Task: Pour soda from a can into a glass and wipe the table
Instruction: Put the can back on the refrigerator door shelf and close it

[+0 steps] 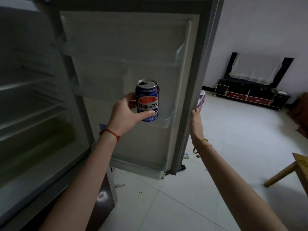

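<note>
You've got the can in your left hand, held upright in front of the open fridge door, approx level w/ the lower door shelf; thumb lies across the front under the logo, fingers wrap round the back, so it's a mid-body grip. Right hand is flat, fingers straight, pressed on the outer edge of the door, holding nothing. About the can: the top shows a dark opening, so it looks already opened; treat it as spillable, keep it vertical, no swinging. Thin aluminium, stiff enough if full but it dents if you squeeze hard, and a squeeze can push liquid out the hole. Weight: can't tell how full it is, prob light to moderate either way. Coming out of a fridge it may be cold and wet w/ condensation, so slippery; can't see droplets at this res. Best hold is where you are now, round the middle of the body, firm but not crushing; avoid pinching the rim or gripping low near the base, since it'd tip more easily. No glass or cloth in view. A wooden table corner shows at the right edge, well apart from the can, beyond the tiled floor.
</note>
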Motion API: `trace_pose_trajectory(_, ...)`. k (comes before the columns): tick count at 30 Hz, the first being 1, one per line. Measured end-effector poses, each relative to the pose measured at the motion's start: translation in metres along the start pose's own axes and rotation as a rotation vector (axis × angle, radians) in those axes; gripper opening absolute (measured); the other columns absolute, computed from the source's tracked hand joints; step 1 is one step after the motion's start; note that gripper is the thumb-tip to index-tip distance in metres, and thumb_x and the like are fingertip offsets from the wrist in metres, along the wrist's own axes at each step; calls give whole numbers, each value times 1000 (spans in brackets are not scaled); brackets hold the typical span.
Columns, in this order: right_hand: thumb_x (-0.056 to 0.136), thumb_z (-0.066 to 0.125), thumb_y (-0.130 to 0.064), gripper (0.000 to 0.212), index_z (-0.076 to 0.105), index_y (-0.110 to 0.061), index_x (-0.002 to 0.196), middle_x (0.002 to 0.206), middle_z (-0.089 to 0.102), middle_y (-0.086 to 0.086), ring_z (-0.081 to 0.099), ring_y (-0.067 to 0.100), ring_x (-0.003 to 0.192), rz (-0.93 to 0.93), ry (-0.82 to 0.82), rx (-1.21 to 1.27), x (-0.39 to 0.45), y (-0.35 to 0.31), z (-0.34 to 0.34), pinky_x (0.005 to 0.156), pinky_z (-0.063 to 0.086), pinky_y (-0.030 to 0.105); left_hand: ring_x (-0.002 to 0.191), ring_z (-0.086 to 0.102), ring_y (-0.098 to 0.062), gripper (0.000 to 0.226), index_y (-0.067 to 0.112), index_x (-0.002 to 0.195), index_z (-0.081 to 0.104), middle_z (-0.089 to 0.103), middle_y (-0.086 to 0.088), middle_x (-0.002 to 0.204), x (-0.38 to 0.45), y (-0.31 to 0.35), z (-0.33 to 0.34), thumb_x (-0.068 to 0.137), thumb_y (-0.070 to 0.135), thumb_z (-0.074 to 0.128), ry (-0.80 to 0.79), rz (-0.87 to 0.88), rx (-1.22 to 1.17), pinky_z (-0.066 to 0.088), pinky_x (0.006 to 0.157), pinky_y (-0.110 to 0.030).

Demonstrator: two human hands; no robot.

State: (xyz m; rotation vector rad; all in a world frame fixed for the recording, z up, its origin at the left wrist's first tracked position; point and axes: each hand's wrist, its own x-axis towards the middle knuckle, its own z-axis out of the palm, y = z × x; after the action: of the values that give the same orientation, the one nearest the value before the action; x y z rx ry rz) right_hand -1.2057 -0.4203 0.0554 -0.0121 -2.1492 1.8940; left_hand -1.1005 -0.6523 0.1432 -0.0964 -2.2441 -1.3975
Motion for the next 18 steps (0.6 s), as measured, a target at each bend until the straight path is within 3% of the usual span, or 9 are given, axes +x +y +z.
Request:
trace_pose_trajectory(4, 74, 30, -74, 93, 30, -20, 150, 155, 35, 4, 33, 23, 142, -8, 28, 20, 23, 9, 4, 117, 28, 50, 101, 65, -9, 65, 15, 119, 62, 69, 3, 111, 34, -11, 9, 61, 28, 91, -26, -8, -19, 52, 89, -23)
trace_pose_trajectory(9, 86, 28, -58, 73, 37, -16, 145, 143, 47, 6, 45, 22, 131, -59, 54, 19, 34, 0, 11, 114, 35, 49, 101, 65, -10, 65, 14, 119, 62, 69, 2, 111, 66, -29, 20, 63, 26, 91, -80, -12, -22, 49, 85, -16)
trace_pose_trajectory(14, 87, 25, -59, 70, 39, -19, 142, 138, 49, 6, 48, 23, 124, -37, 51, 16, 49, 7, 16, 110, 39, 50, 103, 65, -13, 60, 18, 116, 62, 68, 3, 111, 86, -45, 32, 64, 26, 90, -165, -21, 7, 51, 93, -27)
trace_pose_trajectory(18, 84, 26, -66, 78, 33, -22, 147, 144, 44, 4, 46, 22, 129, -22, 61, 23, 56, 13, 18, 113, 37, 49, 96, 63, -8, 63, 19, 121, 60, 65, 6, 107, 96, -50, 38, 65, 25, 89, -247, -12, 59, 45, 78, -11)
